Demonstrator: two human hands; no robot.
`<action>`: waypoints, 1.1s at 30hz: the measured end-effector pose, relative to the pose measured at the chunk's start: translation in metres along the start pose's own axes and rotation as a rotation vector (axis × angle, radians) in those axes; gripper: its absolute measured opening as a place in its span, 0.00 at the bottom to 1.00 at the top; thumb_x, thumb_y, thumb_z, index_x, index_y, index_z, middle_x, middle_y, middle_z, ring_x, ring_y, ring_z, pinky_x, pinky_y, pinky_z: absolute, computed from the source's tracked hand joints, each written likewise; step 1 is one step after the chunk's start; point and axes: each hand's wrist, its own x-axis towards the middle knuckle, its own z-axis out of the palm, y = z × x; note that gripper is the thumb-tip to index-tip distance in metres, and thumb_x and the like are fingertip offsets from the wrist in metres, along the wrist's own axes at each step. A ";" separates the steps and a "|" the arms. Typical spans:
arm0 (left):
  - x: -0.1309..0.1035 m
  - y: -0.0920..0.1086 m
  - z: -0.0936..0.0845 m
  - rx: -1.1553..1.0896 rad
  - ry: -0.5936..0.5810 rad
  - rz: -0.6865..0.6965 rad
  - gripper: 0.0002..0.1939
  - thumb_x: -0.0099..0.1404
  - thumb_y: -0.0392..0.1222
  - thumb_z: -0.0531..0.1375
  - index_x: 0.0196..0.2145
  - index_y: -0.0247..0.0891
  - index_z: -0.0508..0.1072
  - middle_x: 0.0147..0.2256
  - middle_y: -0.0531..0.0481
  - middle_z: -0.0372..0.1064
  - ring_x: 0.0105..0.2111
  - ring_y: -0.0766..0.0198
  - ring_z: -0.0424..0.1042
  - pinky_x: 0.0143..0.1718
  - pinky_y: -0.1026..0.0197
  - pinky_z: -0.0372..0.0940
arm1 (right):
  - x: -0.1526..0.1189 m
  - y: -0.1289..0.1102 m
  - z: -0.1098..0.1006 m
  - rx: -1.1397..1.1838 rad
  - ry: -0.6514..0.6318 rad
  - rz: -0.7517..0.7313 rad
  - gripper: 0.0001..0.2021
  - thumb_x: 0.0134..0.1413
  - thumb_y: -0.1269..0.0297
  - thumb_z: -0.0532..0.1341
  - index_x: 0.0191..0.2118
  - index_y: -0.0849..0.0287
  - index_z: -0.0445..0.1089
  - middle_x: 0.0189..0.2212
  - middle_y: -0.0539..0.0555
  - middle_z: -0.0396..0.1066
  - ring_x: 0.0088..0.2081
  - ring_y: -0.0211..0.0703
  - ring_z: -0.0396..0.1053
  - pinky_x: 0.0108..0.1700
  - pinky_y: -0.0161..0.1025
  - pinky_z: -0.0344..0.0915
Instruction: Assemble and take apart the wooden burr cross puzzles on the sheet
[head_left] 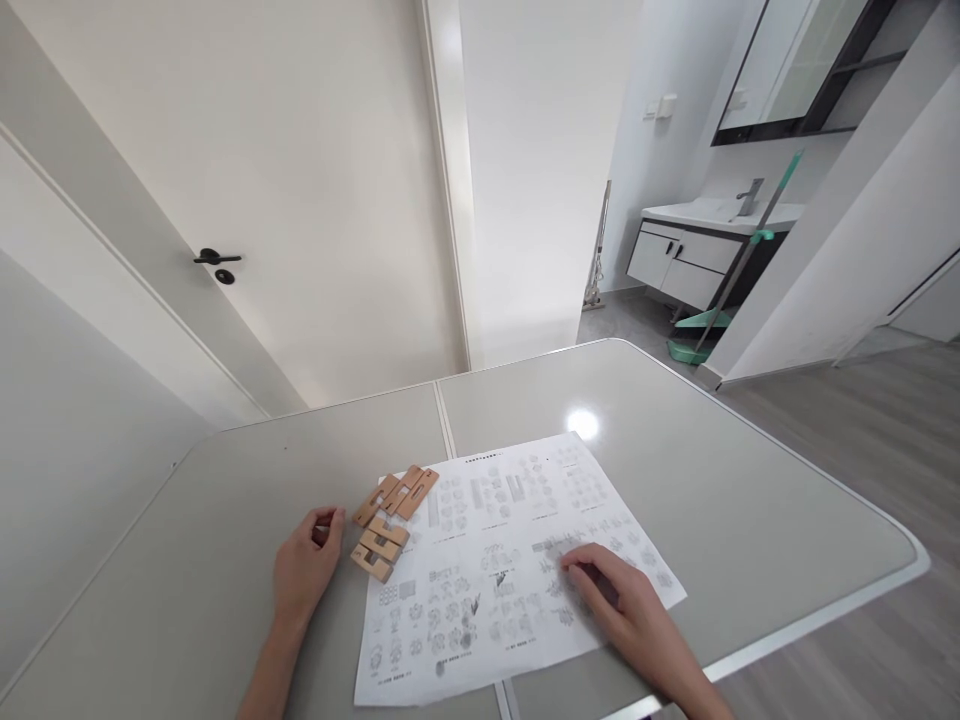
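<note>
Several flat wooden pieces with slots and notches lie in a cluster, the darker ones (405,491) at the back and the paler ones (379,547) in front. They rest partly on the left edge of a large white printed sheet (480,560). Just left of the pieces, my left hand (309,555) rests on the table with its fingers curled; whether anything is inside is hidden. My right hand (611,597) lies over the right part of the sheet, fingers bent and thumb near the index finger, with nothing visible in it.
The grey table (660,450) has a pale raised rim and a seam down its middle. Behind it stands a white door (337,200) with a black handle. At the back right are a washbasin cabinet (679,262), a mirror and a green dustpan (688,351) with a long handle.
</note>
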 end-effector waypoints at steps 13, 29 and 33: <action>0.001 0.006 0.000 0.081 -0.024 0.015 0.22 0.67 0.59 0.51 0.41 0.42 0.76 0.29 0.50 0.77 0.30 0.56 0.76 0.33 0.60 0.63 | 0.001 -0.002 -0.001 -0.008 0.028 -0.010 0.16 0.72 0.50 0.53 0.45 0.52 0.74 0.40 0.55 0.78 0.37 0.48 0.74 0.36 0.39 0.70; -0.004 0.010 0.002 0.120 -0.055 0.074 0.22 0.66 0.62 0.54 0.41 0.44 0.77 0.32 0.52 0.78 0.32 0.58 0.75 0.32 0.61 0.63 | 0.000 0.007 0.000 -0.002 -0.011 -0.001 0.15 0.72 0.50 0.53 0.46 0.52 0.72 0.43 0.56 0.77 0.40 0.50 0.73 0.39 0.42 0.68; -0.005 0.013 0.004 0.170 -0.074 0.059 0.22 0.68 0.62 0.52 0.43 0.44 0.76 0.34 0.51 0.78 0.37 0.55 0.77 0.32 0.60 0.62 | 0.000 0.008 0.001 0.003 -0.014 0.001 0.15 0.72 0.50 0.53 0.47 0.52 0.72 0.43 0.57 0.77 0.41 0.51 0.73 0.40 0.43 0.68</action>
